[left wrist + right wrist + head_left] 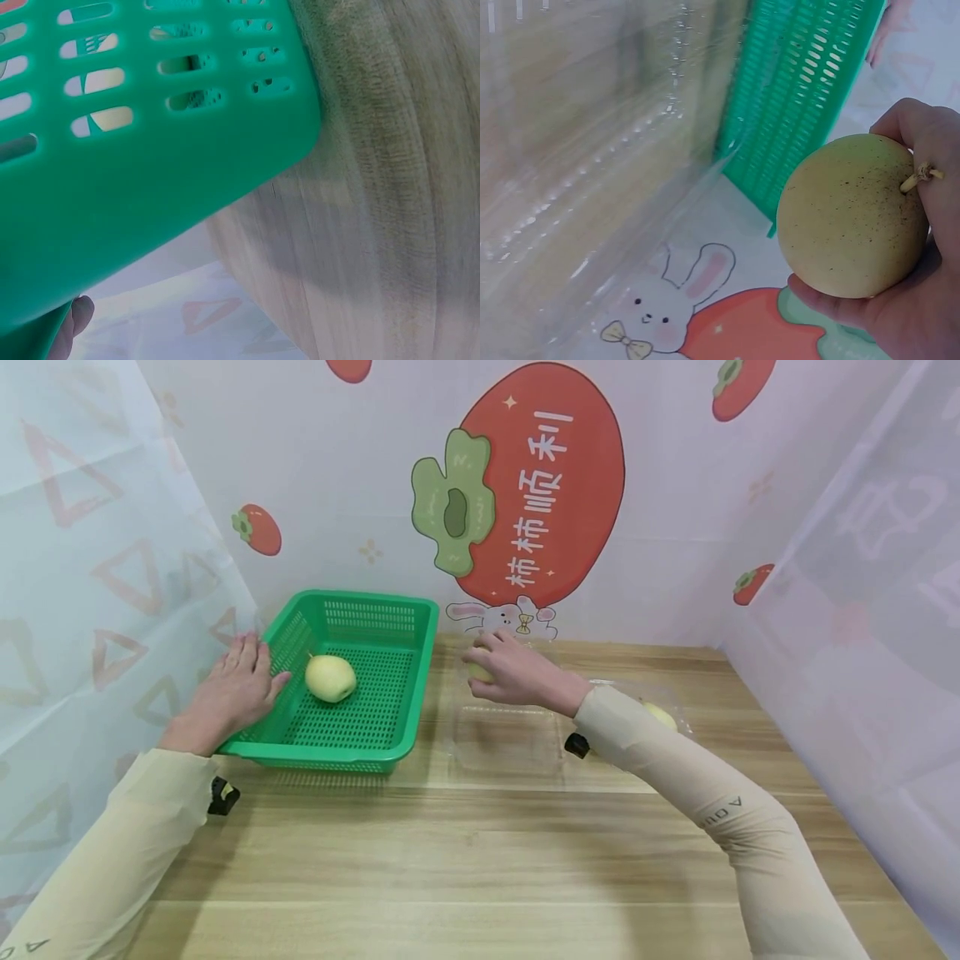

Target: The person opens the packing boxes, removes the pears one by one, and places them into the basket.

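Note:
My right hand [517, 670] holds a pale yellow-green pear [847, 217] over a clear plastic clamshell box [506, 743]. In the right wrist view the thumb and fingers curl round the pear, its stem towards the palm. My left hand [238, 683] rests on the left rim of a green plastic basket [427, 677], fingers straight and thumb towards the inside. One fingertip [82, 313] shows by the rim in the left wrist view. Another yellow pear [330, 678] lies inside the basket, towards its left side.
Behind the right forearm, a second clear plastic box [678, 697] contains a yellow pear [660, 717], partly hidden by the sleeve. A wooden table [450, 860] carries everything. White printed sheets [660, 527] enclose it at the back and both sides.

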`<state>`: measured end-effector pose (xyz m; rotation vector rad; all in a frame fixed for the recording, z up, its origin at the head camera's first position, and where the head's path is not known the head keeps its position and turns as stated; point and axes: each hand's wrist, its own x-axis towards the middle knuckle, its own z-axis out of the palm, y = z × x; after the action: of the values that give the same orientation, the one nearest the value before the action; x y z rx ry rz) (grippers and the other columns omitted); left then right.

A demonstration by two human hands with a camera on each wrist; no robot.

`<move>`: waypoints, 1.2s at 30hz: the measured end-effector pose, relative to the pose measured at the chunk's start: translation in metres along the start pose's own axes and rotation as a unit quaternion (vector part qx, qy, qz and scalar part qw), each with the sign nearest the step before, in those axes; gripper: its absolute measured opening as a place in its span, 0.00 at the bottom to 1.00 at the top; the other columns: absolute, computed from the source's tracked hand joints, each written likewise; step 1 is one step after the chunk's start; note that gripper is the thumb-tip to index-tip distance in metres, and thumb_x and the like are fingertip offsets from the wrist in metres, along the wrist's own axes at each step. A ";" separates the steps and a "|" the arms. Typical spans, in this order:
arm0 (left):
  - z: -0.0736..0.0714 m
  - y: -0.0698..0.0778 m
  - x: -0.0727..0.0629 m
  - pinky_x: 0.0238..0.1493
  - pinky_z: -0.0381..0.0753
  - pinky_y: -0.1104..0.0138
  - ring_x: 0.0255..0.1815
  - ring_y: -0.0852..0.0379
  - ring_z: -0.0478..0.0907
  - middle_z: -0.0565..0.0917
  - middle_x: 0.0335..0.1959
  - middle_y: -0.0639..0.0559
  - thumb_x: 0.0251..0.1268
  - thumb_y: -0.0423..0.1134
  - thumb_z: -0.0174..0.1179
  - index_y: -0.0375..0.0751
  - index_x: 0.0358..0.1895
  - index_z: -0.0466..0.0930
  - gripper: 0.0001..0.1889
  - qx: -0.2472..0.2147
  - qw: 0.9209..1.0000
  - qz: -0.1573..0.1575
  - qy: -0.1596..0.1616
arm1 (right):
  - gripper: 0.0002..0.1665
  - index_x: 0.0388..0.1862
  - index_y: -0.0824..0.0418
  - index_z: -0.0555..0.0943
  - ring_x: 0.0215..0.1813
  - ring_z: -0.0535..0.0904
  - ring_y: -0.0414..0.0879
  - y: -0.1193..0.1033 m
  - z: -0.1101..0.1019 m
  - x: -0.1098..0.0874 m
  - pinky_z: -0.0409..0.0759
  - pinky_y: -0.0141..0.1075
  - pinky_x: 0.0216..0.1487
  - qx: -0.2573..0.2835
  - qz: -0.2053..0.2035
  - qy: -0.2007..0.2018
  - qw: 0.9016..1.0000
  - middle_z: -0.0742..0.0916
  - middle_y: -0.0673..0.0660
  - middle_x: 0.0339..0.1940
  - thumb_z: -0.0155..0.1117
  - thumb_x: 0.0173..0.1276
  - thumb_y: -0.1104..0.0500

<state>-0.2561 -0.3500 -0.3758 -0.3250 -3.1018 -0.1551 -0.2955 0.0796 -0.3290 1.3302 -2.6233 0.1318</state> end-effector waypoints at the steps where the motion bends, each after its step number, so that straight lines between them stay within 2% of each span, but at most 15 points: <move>1: 0.000 0.000 0.000 0.74 0.41 0.34 0.77 0.26 0.28 0.31 0.75 0.21 0.81 0.55 0.27 0.16 0.73 0.38 0.41 0.000 1.000 0.000 0.001 | 0.23 0.60 0.56 0.79 0.58 0.73 0.54 -0.001 -0.001 0.002 0.74 0.47 0.62 0.001 -0.001 0.000 1.000 0.82 0.58 0.57 0.56 0.71 0.50; 8: 0.000 0.001 0.001 0.74 0.41 0.34 0.77 0.26 0.29 0.32 0.75 0.21 0.81 0.55 0.28 0.17 0.74 0.38 0.40 0.004 1.000 0.001 0.003 | 0.23 0.61 0.55 0.79 0.56 0.73 0.52 -0.005 -0.007 0.019 0.76 0.46 0.59 0.010 -0.003 -0.007 1.000 0.81 0.58 0.57 0.55 0.71 0.50; 12: 0.000 0.001 0.001 0.74 0.41 0.34 0.77 0.27 0.28 0.31 0.76 0.21 0.81 0.55 0.28 0.17 0.74 0.38 0.40 0.005 1.000 0.001 0.004 | 0.23 0.61 0.55 0.79 0.58 0.73 0.50 -0.011 -0.011 0.029 0.76 0.44 0.62 0.013 -0.012 -0.008 1.000 0.80 0.56 0.57 0.54 0.71 0.50; 16: 0.000 0.000 0.000 0.74 0.41 0.34 0.77 0.27 0.27 0.31 0.75 0.21 0.80 0.56 0.27 0.17 0.74 0.37 0.41 0.002 1.000 0.001 0.003 | 0.23 0.61 0.55 0.78 0.61 0.71 0.50 -0.017 -0.014 0.040 0.74 0.43 0.64 0.021 -0.015 -0.014 1.000 0.80 0.55 0.59 0.53 0.72 0.49; 23: -0.001 0.001 0.000 0.74 0.41 0.34 0.78 0.27 0.29 0.31 0.76 0.21 0.81 0.55 0.28 0.17 0.74 0.38 0.41 0.004 1.000 -0.001 0.000 | 0.24 0.64 0.54 0.76 0.59 0.71 0.50 -0.027 -0.018 0.060 0.71 0.41 0.62 0.021 -0.025 -0.018 0.999 0.80 0.54 0.60 0.51 0.73 0.49; 31: -0.002 0.002 0.000 0.74 0.41 0.34 0.77 0.26 0.27 0.30 0.75 0.21 0.80 0.56 0.26 0.17 0.74 0.37 0.41 0.007 1.000 -0.002 -0.003 | 0.24 0.65 0.53 0.76 0.55 0.69 0.49 -0.035 -0.021 0.081 0.71 0.41 0.58 0.044 -0.016 -0.024 0.999 0.79 0.55 0.59 0.51 0.73 0.49; 36: -0.001 0.001 -0.001 0.74 0.40 0.34 0.77 0.27 0.26 0.29 0.75 0.22 0.80 0.57 0.26 0.17 0.74 0.36 0.42 -0.003 1.000 -0.003 -0.007 | 0.23 0.63 0.52 0.76 0.58 0.71 0.50 -0.040 -0.022 0.095 0.72 0.40 0.57 0.061 -0.009 -0.026 0.998 0.79 0.55 0.60 0.52 0.73 0.49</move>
<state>-0.2551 -0.3497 -0.3746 -0.3198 -3.1168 -0.1626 -0.3151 -0.0149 -0.2878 1.4142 -2.6840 0.2636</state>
